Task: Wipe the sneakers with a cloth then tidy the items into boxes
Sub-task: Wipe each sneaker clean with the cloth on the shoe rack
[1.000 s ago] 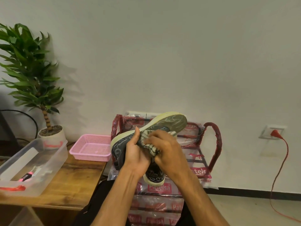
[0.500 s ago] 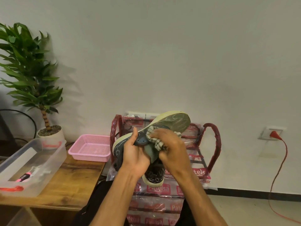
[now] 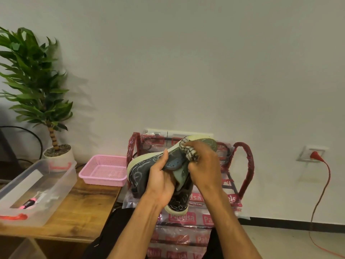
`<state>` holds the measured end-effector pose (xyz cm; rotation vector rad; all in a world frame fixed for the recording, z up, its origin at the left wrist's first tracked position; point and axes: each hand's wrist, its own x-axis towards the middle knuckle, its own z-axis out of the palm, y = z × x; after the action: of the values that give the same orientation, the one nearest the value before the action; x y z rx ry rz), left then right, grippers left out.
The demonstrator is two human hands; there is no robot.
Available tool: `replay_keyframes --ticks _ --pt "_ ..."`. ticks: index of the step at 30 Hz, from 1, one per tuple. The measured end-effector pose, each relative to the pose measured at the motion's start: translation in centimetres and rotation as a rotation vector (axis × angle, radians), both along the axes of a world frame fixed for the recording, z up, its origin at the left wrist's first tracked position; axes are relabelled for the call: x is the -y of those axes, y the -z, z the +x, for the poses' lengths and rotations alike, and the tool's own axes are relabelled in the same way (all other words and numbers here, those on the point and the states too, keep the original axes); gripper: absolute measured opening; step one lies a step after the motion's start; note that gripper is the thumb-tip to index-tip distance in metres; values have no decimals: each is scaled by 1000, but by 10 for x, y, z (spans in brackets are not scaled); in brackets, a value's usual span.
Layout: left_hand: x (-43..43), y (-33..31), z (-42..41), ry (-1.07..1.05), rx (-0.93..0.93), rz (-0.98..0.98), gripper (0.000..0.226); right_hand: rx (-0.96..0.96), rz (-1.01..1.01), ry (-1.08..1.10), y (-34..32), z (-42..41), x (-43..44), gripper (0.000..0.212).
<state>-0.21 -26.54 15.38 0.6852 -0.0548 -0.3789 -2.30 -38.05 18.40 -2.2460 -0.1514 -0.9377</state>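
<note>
The left hand (image 3: 161,182) is gripping a dark grey sneaker with a pale green rubber sole (image 3: 141,171) around its middle, thumb lying along the upper and the fingers wrapped behind and hidden. The shoe is being held in the air, tilted, its toe rising up and away from the grip and its heel pointing down and toward the person. Directly right of that grip, the right hand (image 3: 203,165) is closing around a bunched cream cloth with dark zigzag stitching (image 3: 188,151), pressing it against the sneaker near the toe end of the sole; the fingers are curled tight on the cloth.

A second dark sneaker (image 3: 179,202) is showing just below the two hands, partly covered by the wrists; whether either hand is touching it cannot be told.

Behind and beneath the grip, a rack wrapped in clear plastic with red printed labels and red-taped loop handles (image 3: 246,165) is standing against the wall. To the left of the grip, a wooden table (image 3: 82,206) is carrying a pink perforated plastic basket (image 3: 104,170), a clear plastic storage box (image 3: 37,187) holding a pink marker (image 3: 28,203), and a potted green plant in a white pot (image 3: 56,152). Far to the right of the grip, a red plug (image 3: 314,154) is sitting in a wall socket.
</note>
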Motion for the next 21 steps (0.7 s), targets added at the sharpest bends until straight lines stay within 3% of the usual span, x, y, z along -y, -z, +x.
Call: replay_keyframes --ticks 4,9,15,21 --pt "-3 -3 0 -14 -1 -60 46 -43 -48 -226 -2 -12 -8 53" --pt "-4 -3 -4 21 -54 -141 54 83 91 27 -1 2 7 55" --pt "-13 -3 0 3 -121 -262 60 146 389 116 -2 -3 24 56" --pt "-13 -4 3 23 -138 -295 63 173 223 20 -4 -3 21 54"
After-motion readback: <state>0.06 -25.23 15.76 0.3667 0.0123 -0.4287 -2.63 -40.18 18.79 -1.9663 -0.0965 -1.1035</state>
